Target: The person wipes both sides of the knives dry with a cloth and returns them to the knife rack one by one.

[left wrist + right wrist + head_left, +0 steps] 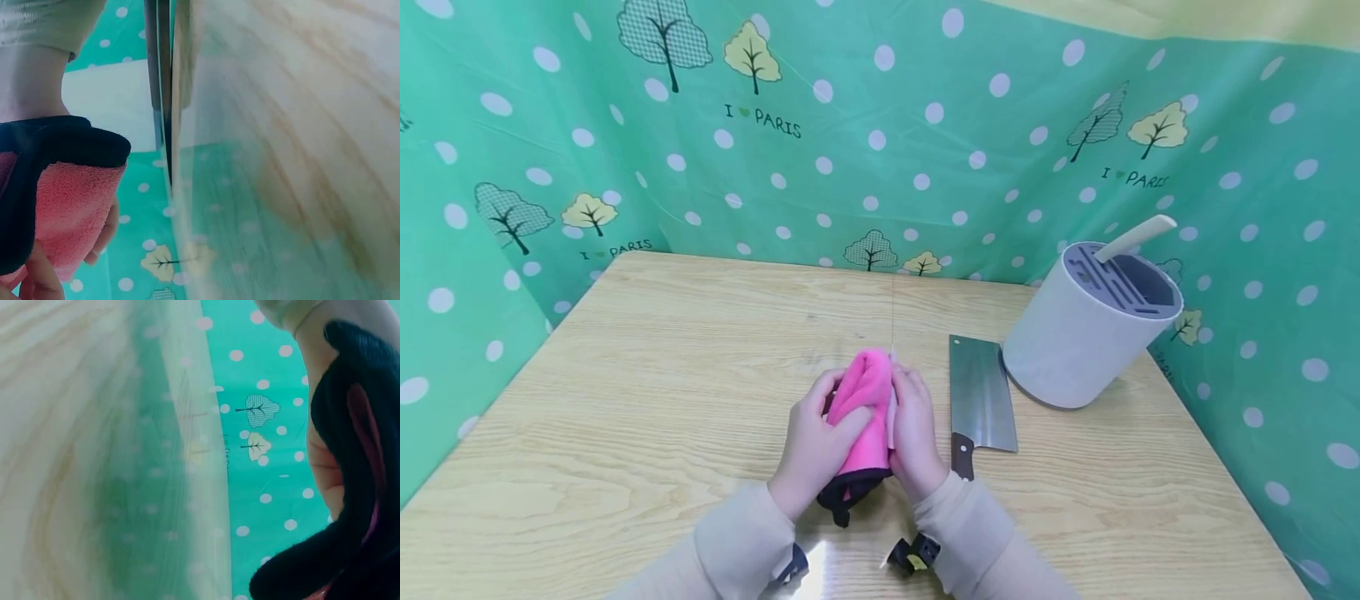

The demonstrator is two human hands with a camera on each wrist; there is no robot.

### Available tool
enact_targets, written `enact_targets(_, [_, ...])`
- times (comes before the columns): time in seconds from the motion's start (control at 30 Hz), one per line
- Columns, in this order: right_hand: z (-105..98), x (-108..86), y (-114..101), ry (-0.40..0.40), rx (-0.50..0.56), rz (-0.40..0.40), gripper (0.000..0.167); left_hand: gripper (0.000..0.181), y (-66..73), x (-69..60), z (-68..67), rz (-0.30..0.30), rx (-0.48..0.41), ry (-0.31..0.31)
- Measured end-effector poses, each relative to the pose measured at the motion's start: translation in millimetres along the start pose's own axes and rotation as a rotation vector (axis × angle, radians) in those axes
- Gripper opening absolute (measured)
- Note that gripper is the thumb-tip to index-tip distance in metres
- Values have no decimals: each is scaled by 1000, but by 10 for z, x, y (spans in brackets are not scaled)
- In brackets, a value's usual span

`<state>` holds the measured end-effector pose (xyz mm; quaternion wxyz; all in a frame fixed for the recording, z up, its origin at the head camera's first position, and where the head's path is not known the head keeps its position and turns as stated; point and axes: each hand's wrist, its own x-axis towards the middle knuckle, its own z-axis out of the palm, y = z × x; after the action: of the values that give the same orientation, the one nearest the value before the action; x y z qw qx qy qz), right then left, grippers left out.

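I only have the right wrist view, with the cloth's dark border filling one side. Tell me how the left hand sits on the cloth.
Observer: From the head view, the left hand grips the pink cloth with its thumb across the pink side.
Operator: Name what lies on the table just right of the right hand.
Observer: A cleaver lies flat on the table, right of the right hand.
Operator: Give me its handle direction.
Observer: The dark handle points toward the person.

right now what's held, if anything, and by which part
A folded, black-trimmed pink cloth: the left hand grips its middle from the left; the right hand holds its right side, with an unclear pale strip between.
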<state>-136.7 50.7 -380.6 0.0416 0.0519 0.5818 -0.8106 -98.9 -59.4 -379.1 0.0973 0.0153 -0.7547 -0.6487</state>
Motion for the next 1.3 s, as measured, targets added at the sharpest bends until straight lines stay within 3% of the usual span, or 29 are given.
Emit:
enact_targets(0.7, [42, -97, 28, -12, -4, -8, 31, 36, 10, 79, -39, 1, 8, 34])
enact_targets(1.1, [53, -67, -46, -62, 67, 3, 25, 35, 31, 45, -61, -6, -30, 14])
enact_targets(1.3, [37, -23, -83, -39, 37, 10, 23, 32, 41, 12, -50, -16, -43, -14])
